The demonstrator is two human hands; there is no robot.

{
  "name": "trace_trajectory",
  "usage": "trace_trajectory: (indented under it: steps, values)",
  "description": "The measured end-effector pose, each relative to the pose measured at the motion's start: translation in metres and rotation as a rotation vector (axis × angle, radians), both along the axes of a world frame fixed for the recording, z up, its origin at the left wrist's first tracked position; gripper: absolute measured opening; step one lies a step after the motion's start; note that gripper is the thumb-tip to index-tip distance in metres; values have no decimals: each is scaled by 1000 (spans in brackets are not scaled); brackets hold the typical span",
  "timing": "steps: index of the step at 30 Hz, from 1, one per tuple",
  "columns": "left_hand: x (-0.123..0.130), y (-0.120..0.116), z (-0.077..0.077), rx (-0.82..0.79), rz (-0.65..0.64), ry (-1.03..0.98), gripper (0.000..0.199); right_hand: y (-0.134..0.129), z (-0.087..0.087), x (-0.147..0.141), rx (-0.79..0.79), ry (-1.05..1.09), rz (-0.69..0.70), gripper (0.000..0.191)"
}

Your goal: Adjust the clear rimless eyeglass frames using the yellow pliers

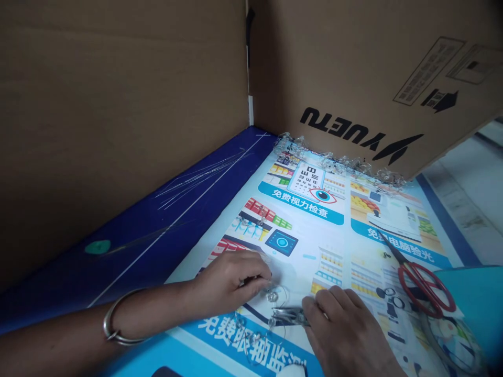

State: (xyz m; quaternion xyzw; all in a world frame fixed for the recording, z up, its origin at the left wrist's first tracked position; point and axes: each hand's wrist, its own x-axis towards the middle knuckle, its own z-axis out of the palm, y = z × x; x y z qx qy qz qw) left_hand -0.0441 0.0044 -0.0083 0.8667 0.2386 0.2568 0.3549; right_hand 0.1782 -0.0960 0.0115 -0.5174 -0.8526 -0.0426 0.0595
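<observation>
Fingers of left hand [233,283] pinched together, seemingly on the beaded wire strand [272,297], between both hands above printed sheet [294,262]; right hand [348,331] wrapped round pliers [290,315]. Strand judged light, springy, slippery; hold bare stretches.

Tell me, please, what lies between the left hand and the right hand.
Between them, the head view shows small clear beads and the tip of the silver metal pliers gripped by the right hand, over the printed sheet.

Plain cardboard wall [118,115] left, meeting printed cardboard wall [338,57] far right; blue tabletop [200,193] below; pale floor [485,214] right; dim light.
</observation>
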Motion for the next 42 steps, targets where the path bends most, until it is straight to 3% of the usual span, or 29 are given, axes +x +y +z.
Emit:
trace_trajectory:
  steps: [10, 21, 32, 42]
  values:
    - [2, -4, -2, 8, -17, -4, 12, -9, -5, 0, 49, -67, 2, 15]
    - [7, -6, -2, -12, -54, 52, 12, -10, 4, 2, 132, -93, -19, 16]
    - [16, -14, 3, 38, 9, 234, 15, -10, -2, 10, 20, -195, -42, 18]
    - [35, -7, 10, 61, 29, 393, 23, -9, -1, 14, -13, -215, -25, 19]
